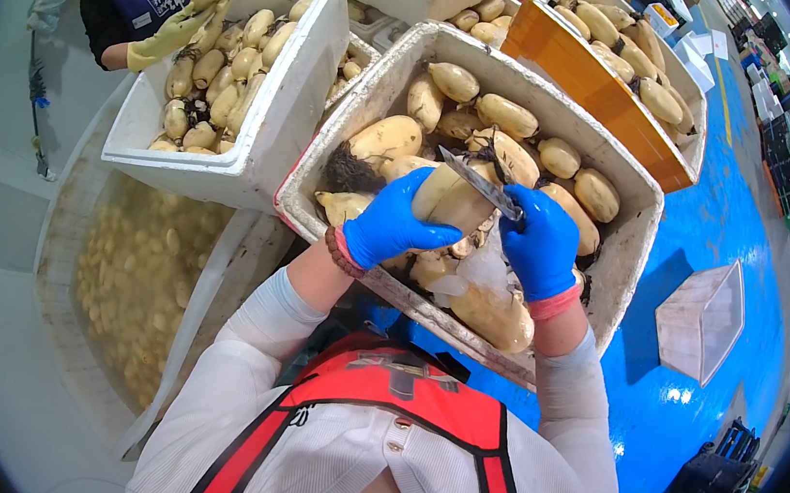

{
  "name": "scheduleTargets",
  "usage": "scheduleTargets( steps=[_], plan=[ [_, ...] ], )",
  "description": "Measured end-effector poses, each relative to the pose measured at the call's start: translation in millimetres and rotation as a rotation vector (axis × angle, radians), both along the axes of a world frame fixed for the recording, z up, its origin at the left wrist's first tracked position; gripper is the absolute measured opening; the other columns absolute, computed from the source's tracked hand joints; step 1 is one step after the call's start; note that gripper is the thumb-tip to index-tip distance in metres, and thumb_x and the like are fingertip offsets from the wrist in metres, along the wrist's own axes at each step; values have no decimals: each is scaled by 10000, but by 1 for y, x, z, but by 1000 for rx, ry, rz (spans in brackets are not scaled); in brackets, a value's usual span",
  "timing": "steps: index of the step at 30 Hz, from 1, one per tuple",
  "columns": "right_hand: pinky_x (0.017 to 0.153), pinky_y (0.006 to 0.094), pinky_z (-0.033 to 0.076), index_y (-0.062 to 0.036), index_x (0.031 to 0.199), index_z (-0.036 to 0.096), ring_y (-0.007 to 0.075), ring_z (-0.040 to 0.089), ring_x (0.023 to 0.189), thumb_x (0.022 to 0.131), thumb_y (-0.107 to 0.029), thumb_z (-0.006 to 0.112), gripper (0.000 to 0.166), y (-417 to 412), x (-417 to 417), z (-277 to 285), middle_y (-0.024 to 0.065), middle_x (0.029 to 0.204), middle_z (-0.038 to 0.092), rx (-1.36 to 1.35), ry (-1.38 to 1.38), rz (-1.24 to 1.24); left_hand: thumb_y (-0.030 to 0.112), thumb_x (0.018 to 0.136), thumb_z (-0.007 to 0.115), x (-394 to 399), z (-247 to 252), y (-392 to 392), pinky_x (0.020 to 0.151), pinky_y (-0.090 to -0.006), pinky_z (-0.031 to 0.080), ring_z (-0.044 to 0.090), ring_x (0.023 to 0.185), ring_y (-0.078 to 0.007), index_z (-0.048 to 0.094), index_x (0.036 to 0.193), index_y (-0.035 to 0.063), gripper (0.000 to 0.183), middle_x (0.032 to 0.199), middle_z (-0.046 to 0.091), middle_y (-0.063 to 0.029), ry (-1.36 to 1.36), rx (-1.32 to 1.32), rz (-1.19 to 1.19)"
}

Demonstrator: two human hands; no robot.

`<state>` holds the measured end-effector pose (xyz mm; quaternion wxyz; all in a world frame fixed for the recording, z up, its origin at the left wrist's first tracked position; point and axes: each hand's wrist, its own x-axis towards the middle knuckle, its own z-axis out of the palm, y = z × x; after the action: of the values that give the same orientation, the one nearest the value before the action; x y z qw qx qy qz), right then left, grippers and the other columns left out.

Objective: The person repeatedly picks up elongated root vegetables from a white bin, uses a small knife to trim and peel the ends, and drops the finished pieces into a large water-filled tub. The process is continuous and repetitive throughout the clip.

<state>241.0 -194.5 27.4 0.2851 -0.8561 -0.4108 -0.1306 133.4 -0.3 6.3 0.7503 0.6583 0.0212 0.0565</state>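
My left hand (pixel 398 218), in a blue glove, is closed around a pale lotus root segment (pixel 450 198) above a white foam box (pixel 634 201). In my blue-gloved right hand (pixel 540 241) is a knife (pixel 472 176), its blade lying along the upper right of the held segment. Beneath both hands the box holds many lotus root segments (pixel 506 115), some with dark fibrous roots (pixel 351 168) at their ends. Clear ice or plastic pieces (pixel 483 271), I cannot tell which, lie among them near my right hand.
A co-worker's yellow-gloved hands (pixel 186 25) are over another foam box (pixel 213 178) at upper left. Below it stands a tub of cloudy water with many pale pieces (pixel 136 275). An orange-sided box (pixel 589 86) holds more lotus roots. A white container (pixel 701 321) sits on the blue floor.
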Motion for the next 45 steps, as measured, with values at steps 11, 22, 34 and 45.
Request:
scheduleTargets(
  steps=[11,22,34,45],
  plan=[
    [701,392,529,-127,984,702,336,653,809,727,-87,684,261,26,26,-22,130,905,681,101,27,0,301,667,857,9,5,9,876,-340,502,616,998,-195,553,1230,16,701,1116,636,-125,-97,376,205],
    [696,415,535,-171,951,736,332,678,801,831,-263,614,195,-35,113,-77,156,882,702,-157,331,-376,155,755,816,39,0,38,935,-341,501,586,1084,-200,490,1307,40,652,1201,593,-98,-139,-172,264],
    [616,232,483,-8,1133,675,82,603,661,848,-40,605,296,-19,-11,-19,31,776,660,102,1107,7,295,884,636,-18,-16,98,1088,-515,372,404,1339,-400,259,1489,23,762,1454,386,-255,-143,-1193,89],
    [673,291,460,-43,1125,704,166,580,709,826,18,629,313,81,-129,-58,85,820,653,-98,609,10,172,797,727,-313,-61,301,1073,-516,408,447,1309,-380,284,1485,50,827,1428,437,-200,-345,-563,902]
  ],
)
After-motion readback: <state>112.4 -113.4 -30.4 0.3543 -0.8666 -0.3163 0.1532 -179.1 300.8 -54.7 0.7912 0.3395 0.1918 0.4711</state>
